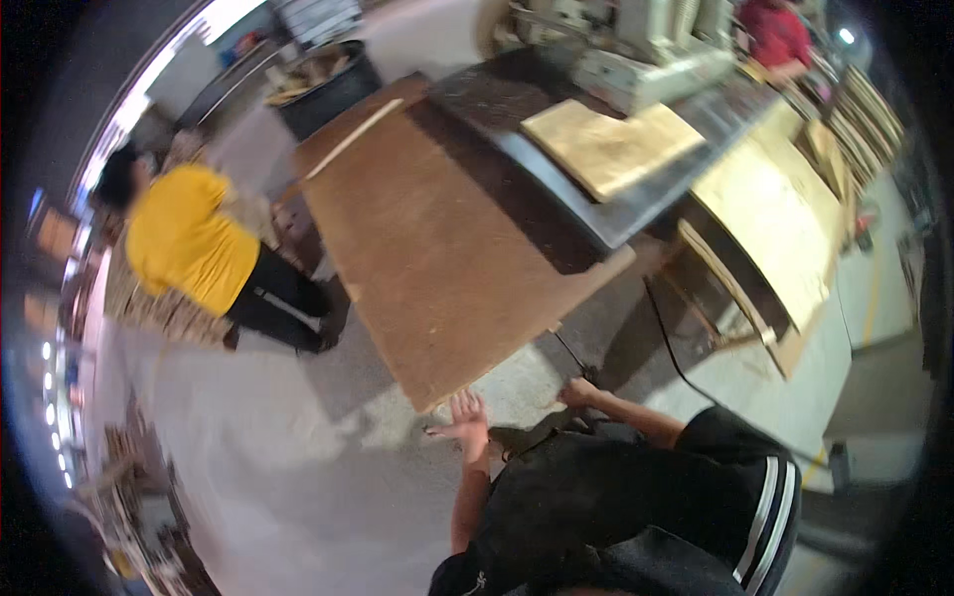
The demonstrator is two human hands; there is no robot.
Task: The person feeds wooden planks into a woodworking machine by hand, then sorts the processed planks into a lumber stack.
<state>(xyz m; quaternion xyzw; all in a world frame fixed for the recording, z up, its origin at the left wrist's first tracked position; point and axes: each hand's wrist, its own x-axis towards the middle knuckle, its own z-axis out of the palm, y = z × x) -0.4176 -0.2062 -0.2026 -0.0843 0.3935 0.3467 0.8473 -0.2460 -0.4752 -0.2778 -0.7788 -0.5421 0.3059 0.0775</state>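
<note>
The person's two hands are apart from each other. The left hand (465, 422) has its fingers spread wide, right by the near left corner of the big brown board (427, 248); it is hard to tell if the fingertips touch it. The right hand (577, 391) is curled up, below the board's near edge and toward the right, next to a small dark thing (590, 373); whether it holds anything, one cannot tell. The brown board lies flat in front of the person, with its near edge facing them. A thin pale stick (354, 139) lies on it, close to the far edge. Past the board's right side is a black table (487, 91). A light wood piece (611, 149) with a notch lies on it, not far from its near corner, and a big whitish machine (656, 74) stands behind the wood. To the right of the black table is a wide pale sheet (780, 204). A person in a yellow shirt (189, 238) stands off the brown board's left edge.
</note>
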